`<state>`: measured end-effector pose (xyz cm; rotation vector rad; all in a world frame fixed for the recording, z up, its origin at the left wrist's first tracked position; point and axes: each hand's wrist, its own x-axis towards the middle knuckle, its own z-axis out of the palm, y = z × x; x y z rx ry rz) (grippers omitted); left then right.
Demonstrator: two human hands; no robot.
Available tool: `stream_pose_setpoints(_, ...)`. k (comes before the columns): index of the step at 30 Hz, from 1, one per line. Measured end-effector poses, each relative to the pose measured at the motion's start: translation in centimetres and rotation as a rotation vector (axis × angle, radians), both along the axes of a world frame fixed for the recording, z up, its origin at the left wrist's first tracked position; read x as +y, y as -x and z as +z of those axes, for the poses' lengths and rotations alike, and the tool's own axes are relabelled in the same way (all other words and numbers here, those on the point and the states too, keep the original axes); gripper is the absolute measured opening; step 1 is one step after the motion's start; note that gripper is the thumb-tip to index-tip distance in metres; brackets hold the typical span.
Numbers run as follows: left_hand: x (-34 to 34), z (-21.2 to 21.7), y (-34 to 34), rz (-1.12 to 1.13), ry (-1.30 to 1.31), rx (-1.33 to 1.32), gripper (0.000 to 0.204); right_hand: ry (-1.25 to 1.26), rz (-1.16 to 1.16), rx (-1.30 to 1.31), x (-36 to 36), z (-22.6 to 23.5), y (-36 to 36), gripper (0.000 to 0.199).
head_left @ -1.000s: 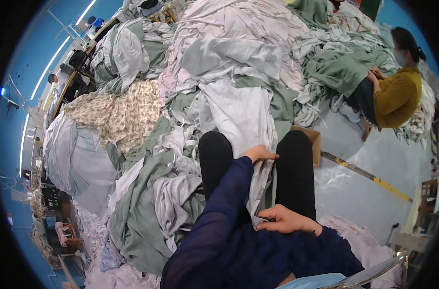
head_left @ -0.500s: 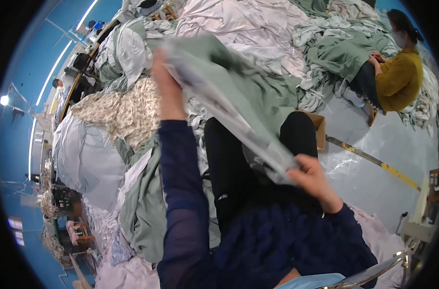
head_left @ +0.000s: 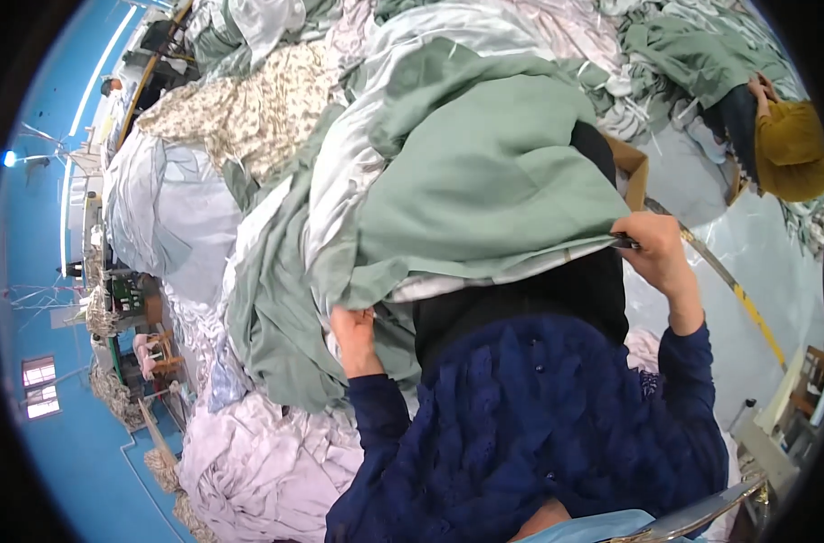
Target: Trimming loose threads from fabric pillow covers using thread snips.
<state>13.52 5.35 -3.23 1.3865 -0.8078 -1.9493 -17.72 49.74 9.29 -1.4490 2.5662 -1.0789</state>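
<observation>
A wide green cloth [head_left: 493,181] with a pale underside lies spread over my lap, its near edge pulled fairly straight between my hands. My left hand [head_left: 354,338] is closed at the near left corner of this cloth, with some fingers hidden beneath the fabric. At the right end of the edge, my right hand [head_left: 656,255] pinches the cloth between thumb and fingers. A small dark object [head_left: 624,241] pokes out at those fingertips; its kind is too small to make out. Whitish folds [head_left: 340,181] of cloth bunch along the left side.
Heaped fabric surrounds me: a beige patterned cloth [head_left: 258,104], pale grey-blue cloth [head_left: 181,204] and pinkish cloth [head_left: 267,471]. A cardboard box [head_left: 631,172] stands beside my right knee. Yellow-and-black striping [head_left: 747,303] runs along the floor. Another person [head_left: 792,149] in mustard sits at the far right.
The green cloth, slanting and blurred in motion before, now lies flatter across my lap. My left hand has come down and nearer; my right hand has moved up and to the right.
</observation>
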Motion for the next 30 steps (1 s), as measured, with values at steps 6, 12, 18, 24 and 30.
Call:
stream_pose_setpoints(6,11.6,7.4,9.4,-0.725,1.179,-0.269,0.027,0.182,-0.083,-0.016,-2.4,-2.3,-3.6,0.028)
stream_pose_setpoints(12,17.4,9.9,17.9,-1.300,1.669,0.025,0.061,0.276,-0.056,0.014,-4.0,-1.5,-5.8,0.028)
stream_pose_setpoints(18,17.0,7.0,17.5,-1.332,1.662,0.027,0.043,0.255,-0.221,-0.007,-3.4,-2.9,-6.2,0.034)
stream_pose_setpoints(24,15.5,7.7,16.0,-1.100,1.441,0.143,0.029,0.208,-0.186,-0.028,-5.2,-5.4,-5.7,0.035)
stream_pose_setpoints(30,13.9,8.4,14.5,-0.904,1.471,0.093,0.029,0.179,-0.132,0.009,-7.1,-6.1,-5.7,0.036)
